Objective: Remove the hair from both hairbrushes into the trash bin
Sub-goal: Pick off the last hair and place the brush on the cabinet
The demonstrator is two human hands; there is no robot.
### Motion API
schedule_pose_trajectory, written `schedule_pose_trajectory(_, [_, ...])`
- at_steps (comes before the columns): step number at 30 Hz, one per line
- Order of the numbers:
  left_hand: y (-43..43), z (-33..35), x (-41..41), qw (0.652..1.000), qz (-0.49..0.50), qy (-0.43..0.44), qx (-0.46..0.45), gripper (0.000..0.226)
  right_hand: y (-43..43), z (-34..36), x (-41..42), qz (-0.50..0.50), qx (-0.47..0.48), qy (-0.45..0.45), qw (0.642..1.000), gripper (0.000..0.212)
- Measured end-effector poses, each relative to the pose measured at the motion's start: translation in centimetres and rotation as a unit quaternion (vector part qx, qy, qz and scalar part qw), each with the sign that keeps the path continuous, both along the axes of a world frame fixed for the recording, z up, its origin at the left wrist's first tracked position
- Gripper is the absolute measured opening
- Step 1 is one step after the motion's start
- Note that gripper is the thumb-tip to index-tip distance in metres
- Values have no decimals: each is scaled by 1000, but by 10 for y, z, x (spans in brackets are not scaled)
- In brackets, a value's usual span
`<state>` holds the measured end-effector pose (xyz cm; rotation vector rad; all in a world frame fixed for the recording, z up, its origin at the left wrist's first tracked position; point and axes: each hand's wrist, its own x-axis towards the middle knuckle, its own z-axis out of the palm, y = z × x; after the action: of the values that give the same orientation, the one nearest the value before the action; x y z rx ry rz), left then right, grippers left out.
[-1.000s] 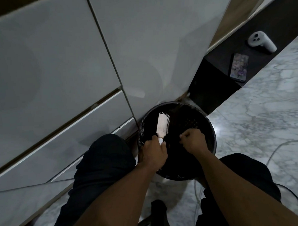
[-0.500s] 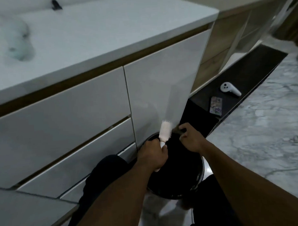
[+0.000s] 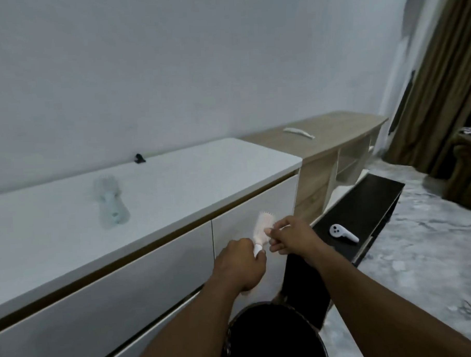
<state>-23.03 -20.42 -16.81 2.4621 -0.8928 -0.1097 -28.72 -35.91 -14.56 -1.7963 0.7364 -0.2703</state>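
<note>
My left hand (image 3: 239, 263) is closed around the handle of a white-pink hairbrush (image 3: 263, 226), held upright in front of the white cabinet. My right hand (image 3: 288, 238) pinches at the brush head's right side with thumb and fingers; whether any hair is between them is too blurred to tell. A second, pale translucent hairbrush (image 3: 110, 201) lies on the white cabinet top (image 3: 175, 181). The black trash bin (image 3: 273, 336) stands on the floor below my hands, between my forearms.
White drawer fronts (image 3: 125, 285) fill the left. A wooden shelf unit (image 3: 333, 158) with a white object on top stands at the back right. A white controller (image 3: 342, 233) lies on a black board. Marble floor and brown curtains are to the right.
My head has tilted up, so the bin dropped to the frame's bottom and the cabinet top came into view. Both hands rose with the brush above the bin; the right hand moved onto the brush head.
</note>
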Motion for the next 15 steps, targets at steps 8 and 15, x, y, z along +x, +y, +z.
schedule_pose_trajectory(8, [9,56,10,998,-16,-52,-29,40,4,62,13,6,-124,-22,992,19])
schedule_pose_trajectory(15, [14,97,16,995,-28,-86,-43,34,16,98,17,-4,-188,-43,981,19])
